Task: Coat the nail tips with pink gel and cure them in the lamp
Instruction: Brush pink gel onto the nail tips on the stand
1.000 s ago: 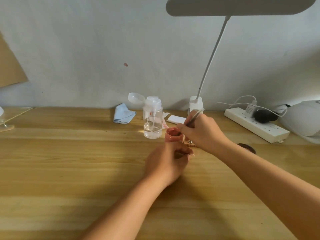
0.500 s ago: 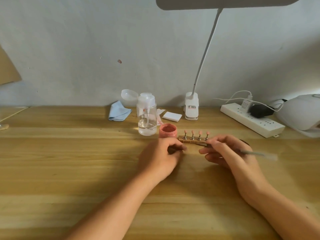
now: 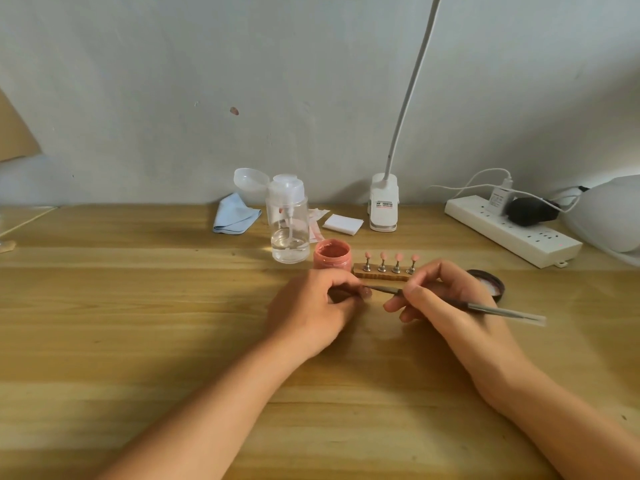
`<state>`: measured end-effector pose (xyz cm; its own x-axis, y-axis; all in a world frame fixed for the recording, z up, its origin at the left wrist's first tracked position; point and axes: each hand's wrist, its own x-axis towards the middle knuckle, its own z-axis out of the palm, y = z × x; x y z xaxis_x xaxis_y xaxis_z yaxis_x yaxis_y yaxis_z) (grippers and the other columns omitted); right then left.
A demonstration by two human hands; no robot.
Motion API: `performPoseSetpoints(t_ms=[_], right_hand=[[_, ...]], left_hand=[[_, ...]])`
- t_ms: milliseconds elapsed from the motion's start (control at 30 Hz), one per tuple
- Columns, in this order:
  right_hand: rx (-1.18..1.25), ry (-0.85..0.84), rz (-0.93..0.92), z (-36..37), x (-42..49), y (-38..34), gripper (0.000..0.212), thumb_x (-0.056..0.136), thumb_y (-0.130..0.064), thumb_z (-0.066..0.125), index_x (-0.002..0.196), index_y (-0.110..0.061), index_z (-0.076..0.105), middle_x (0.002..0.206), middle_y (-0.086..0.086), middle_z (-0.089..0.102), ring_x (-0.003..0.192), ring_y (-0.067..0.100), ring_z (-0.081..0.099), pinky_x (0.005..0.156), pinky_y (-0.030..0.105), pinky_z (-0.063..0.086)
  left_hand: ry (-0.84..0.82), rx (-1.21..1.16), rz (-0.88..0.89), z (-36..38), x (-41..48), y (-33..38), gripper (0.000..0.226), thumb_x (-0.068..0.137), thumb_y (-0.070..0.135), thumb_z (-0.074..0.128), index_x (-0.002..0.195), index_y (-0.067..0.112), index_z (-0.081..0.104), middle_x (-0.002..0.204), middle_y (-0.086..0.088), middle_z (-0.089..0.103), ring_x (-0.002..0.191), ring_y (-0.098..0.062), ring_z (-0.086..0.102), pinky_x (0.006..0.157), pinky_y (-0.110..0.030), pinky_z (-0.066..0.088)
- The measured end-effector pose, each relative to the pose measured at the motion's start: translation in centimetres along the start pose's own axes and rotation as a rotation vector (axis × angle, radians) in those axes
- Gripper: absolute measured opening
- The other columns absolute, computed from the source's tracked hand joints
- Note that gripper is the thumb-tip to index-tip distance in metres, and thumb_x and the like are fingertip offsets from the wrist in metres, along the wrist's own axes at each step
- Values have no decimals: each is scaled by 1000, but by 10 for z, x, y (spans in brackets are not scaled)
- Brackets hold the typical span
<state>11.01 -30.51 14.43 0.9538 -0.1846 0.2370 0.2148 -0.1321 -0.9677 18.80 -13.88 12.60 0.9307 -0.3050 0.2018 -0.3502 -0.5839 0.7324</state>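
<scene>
Bristles of the brush [image 3: 485, 308] now reach my left grip [image 3: 311, 306]. Half a second ago they were over the near edge of the wooden holder [image 3: 381, 275], and a second ago they were up at the jar of pink gel [image 3: 331, 255]. My right grip [image 3: 446, 299] pinches the brush shaft between thumb and forefinger, and the handle runs out to the right, low over the tabletop [image 3: 138, 323]. My left grip is curled, pinching a small pinkish nail tip [image 3: 365, 292] that the brush end touches; that hand has scarcely moved. The open jar stands just behind my left grip, touching or just beside the left end of the holder, I cannot tell which. Four pink nail tips [image 3: 382, 255] stand upright in a row on the holder. A dark-rimmed lid [image 3: 486, 284] lies behind my right grip. Farther back are a clear pump bottle [image 3: 289, 223], a blue cloth [image 3: 235, 214], white pads [image 3: 343, 223], a clip lamp base [image 3: 383, 202], a power strip [image 3: 512, 233] and, at the right edge, the white curing lamp [image 3: 606, 216]. The clip lamp's head has slid out of the top of view
</scene>
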Motion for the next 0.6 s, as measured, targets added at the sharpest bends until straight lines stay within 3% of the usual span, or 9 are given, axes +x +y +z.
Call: performPoseSetpoints(t_ms=[133,367,600], right_hand=[[-25,-6,-5,0,0,0,7,94,2,57,93,8,54,78,12,75,68,15,66,63,18,54],[-19,22,-7,0,0,-1,6,93,2,56,91,7,54,76,13,75,63,14,63,58,18,52],[-46,-14,-18,0,-1,-5,3,93,6,53,93,8,52,77,16,73,65,14,62,61,20,51]], left_hand=[[7,-5,-4,0,0,0,2,85,45,72,85,47,72,43,23,49,45,2,45,49,-12,34],[0,-17,9,0,0,-1,10,85,44,72,88,53,68,41,19,47,42,1,43,46,-15,32],[-8,12,18,0,1,0,8,86,41,72,81,47,71,44,32,48,45,8,46,48,-10,33]])
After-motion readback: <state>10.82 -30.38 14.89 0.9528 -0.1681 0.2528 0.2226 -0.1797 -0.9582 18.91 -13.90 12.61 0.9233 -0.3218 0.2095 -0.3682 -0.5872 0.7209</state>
